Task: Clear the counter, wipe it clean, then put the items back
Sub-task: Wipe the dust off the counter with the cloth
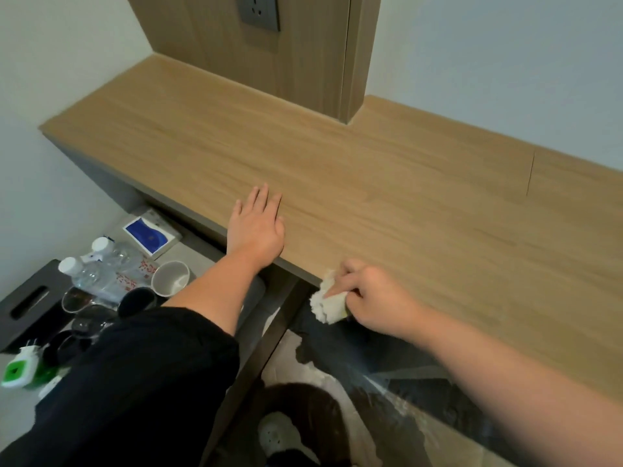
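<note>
The light wooden counter (337,170) runs from the far left to the near right with nothing standing on it. My left hand (258,227) lies flat on its front edge with the fingers straight. At the same edge, further right, my right hand (374,298) grips a crumpled whitish cloth (328,303), which touches the counter's front lip. Down on the floor at the left lie two water bottles (108,267), a white cup (170,278), a black cup (136,299), clear glasses (76,299), a black tissue box (27,305), a blue-and-white packet (150,232) and a green plug-in device (23,369).
A wooden wall panel (269,55) with a grey socket (258,11) rises from the back of the counter. Pale walls close in the left and the back. Below the counter edge are a dark frame leg (263,348) and a slippered foot (279,433).
</note>
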The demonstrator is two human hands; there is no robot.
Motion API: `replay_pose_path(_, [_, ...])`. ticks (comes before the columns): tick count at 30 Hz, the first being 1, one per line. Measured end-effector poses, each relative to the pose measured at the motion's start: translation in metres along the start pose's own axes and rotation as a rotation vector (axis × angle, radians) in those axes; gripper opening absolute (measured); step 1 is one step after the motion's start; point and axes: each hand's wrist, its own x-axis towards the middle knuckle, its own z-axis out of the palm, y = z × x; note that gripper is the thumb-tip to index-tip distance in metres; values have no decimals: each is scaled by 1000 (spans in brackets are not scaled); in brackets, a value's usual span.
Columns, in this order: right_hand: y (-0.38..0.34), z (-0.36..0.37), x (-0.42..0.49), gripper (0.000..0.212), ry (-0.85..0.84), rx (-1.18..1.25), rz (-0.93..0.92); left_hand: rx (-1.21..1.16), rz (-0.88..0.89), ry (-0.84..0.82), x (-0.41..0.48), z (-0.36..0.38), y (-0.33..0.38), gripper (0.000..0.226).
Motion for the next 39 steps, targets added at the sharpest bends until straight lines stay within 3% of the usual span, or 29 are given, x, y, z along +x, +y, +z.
replay_pose_path(3, [14, -38, 18, 35, 400, 97, 236, -8, -4, 19, 1, 1, 1, 54])
replay_pose_path(4, [25, -50, 34, 36, 529, 28, 291, -10, -5, 20, 1, 1, 1, 54])
replay_pose_path(6, [43, -63, 65, 39, 612, -163, 341, -10, -4, 13, 0, 0, 1, 55])
replay_pose_path(9, [60, -48, 95, 39, 524, -477, 336, -34, 36, 6, 1, -2, -2, 56])
replay_pose_path(11, [62, -41, 109, 37, 520, -538, 296, -84, 34, 45, 4, -7, -11, 56])
replay_pose_path(16, [57, -45, 144, 22, 498, -602, 234, -22, -221, 75, 28, -10, -59, 59])
replay_pose_path(22, [44, -50, 199, 30, 467, -561, 281, 26, -241, 38, 32, -3, -62, 60])
replay_pose_path(26, [20, -47, 245, 49, 373, -537, 264, 47, -235, 30, 34, -3, -65, 62])
replay_pose_path(33, [-16, -34, 299, 55, 166, -472, -51, 18, -239, 52, 36, 2, -68, 62])
replay_pose_path(39, [-10, -28, 261, 54, 43, -380, -234, -3, -238, 65, 35, -1, -66, 60])
